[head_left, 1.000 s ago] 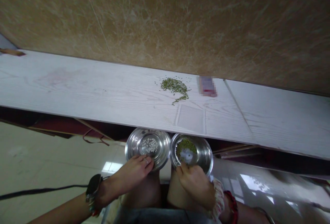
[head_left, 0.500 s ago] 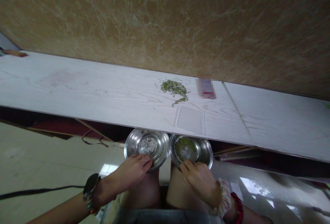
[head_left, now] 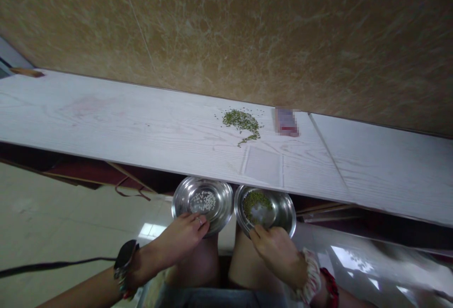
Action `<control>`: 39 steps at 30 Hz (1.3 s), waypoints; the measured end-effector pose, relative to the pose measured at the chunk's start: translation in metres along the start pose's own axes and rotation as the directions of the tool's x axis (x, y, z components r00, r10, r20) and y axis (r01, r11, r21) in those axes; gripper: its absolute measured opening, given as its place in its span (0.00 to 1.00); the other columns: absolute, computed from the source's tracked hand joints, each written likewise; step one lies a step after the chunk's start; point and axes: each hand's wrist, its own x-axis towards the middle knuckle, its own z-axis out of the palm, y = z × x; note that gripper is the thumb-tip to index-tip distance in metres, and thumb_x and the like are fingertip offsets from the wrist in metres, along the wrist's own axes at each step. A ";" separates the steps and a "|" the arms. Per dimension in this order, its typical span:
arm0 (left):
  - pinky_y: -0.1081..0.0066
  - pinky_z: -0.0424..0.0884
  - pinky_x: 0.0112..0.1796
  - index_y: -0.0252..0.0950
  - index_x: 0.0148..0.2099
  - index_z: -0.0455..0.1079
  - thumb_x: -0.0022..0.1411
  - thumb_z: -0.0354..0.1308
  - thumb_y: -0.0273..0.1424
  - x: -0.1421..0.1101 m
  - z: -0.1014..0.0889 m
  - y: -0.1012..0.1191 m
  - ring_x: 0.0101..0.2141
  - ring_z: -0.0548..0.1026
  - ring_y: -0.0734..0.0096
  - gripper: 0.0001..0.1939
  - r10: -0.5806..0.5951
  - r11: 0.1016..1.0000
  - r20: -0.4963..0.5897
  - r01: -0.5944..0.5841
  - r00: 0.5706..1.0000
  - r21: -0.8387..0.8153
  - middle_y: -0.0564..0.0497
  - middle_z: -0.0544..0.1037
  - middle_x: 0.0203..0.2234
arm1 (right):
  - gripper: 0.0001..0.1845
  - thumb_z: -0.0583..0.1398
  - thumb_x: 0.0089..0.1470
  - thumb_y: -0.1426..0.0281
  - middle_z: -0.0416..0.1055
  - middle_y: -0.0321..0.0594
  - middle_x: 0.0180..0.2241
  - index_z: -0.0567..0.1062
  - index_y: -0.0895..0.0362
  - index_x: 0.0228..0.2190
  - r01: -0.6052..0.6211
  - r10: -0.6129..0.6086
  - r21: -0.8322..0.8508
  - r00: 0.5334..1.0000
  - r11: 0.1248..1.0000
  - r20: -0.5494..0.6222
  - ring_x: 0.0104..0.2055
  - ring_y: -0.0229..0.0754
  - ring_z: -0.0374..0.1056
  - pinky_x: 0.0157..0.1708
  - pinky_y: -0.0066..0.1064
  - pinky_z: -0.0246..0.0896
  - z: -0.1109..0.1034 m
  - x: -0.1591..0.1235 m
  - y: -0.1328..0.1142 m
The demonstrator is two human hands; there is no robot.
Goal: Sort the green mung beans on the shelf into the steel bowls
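- The left hand [head_left: 182, 237] grips the near rim of a thin steel bowl [head_left: 202, 201] of white beans [head_left: 203, 200], resting on the knee.
- The right hand [head_left: 278, 251] pinches the rim of a second bowl [head_left: 279, 209] holding green beans [head_left: 255, 200]. Both bowls look light, stiff and slippery; rims offer the surest hold.
- Loose green beans [head_left: 241, 123] lie on the table [head_left: 106, 124].

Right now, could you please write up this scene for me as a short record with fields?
left hand: grips the near rim of the left steel bowl
left bowl contents: small heap of white beans
right hand: fingertips at the near rim of the right steel bowl
right bowl contents: green beans
bowl position: side by side on the person's knees, below the board's edge
white board: carries a loose pile of green beans and a blurred small item
backdrop: brown marbled wall
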 end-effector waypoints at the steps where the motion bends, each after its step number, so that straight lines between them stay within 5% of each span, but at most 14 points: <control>1: 0.63 0.69 0.48 0.31 0.53 0.69 0.62 0.47 0.16 -0.001 -0.001 0.002 0.48 0.74 0.60 0.19 0.015 1.000 0.013 -0.015 1.000 0.004 0.41 0.77 0.47 | 0.11 0.53 0.54 0.84 0.73 0.41 0.27 0.70 0.59 0.28 0.013 -0.014 -0.008 1.000 1.000 -0.020 0.22 0.38 0.70 0.16 0.32 0.43 0.003 -0.002 -0.001; 8: 0.63 0.68 0.50 0.32 0.53 0.69 0.62 0.47 0.15 0.002 -0.001 0.000 0.50 0.73 0.61 0.20 -0.010 1.000 0.015 0.009 1.000 0.012 0.42 0.76 0.48 | 0.10 0.54 0.55 0.82 0.73 0.39 0.26 0.71 0.58 0.29 0.070 -0.071 -0.023 0.997 0.997 -0.038 0.22 0.39 0.70 0.15 0.32 0.45 0.005 -0.006 -0.003; 17: 0.64 0.70 0.48 0.30 0.55 0.68 0.62 0.49 0.18 0.005 0.000 -0.004 0.48 0.74 0.59 0.20 -0.003 1.000 -0.042 0.004 0.999 0.025 0.40 0.76 0.48 | 0.06 0.63 0.51 0.72 0.76 0.41 0.32 0.75 0.58 0.34 -0.044 0.043 0.041 0.999 0.998 0.022 0.28 0.41 0.73 0.21 0.30 0.56 -0.014 -0.002 0.000; 30: 0.62 0.71 0.48 0.33 0.58 0.66 0.62 0.56 0.37 0.003 -0.028 -0.001 0.46 0.75 0.57 0.24 -0.033 0.997 -0.128 0.023 0.991 -0.078 0.41 0.76 0.48 | 0.21 0.64 0.47 0.50 0.75 0.38 0.27 0.75 0.57 0.28 -0.060 0.092 0.161 0.976 0.985 -0.200 0.26 0.41 0.71 0.22 0.30 0.54 -0.029 0.004 0.021; 35: 0.61 0.72 0.45 0.34 0.55 0.68 0.61 0.58 0.36 0.007 -0.029 -0.001 0.44 0.76 0.56 0.22 -0.016 0.997 -0.104 0.008 0.994 -0.077 0.41 0.77 0.45 | 0.18 0.61 0.53 0.54 0.76 0.38 0.29 0.76 0.57 0.29 -0.106 0.132 0.232 0.986 0.967 -0.099 0.29 0.38 0.72 0.25 0.28 0.54 -0.045 0.013 0.034; 39: 0.63 0.73 0.45 0.33 0.52 0.70 0.62 0.52 0.22 0.008 -0.017 0.003 0.43 0.77 0.60 0.16 0.013 0.998 -0.096 -0.019 0.995 -0.058 0.42 0.78 0.44 | 0.15 0.59 0.57 0.58 0.76 0.39 0.32 0.76 0.57 0.32 -0.143 0.140 0.255 0.990 0.956 0.031 0.33 0.39 0.72 0.28 0.27 0.55 -0.052 0.018 0.036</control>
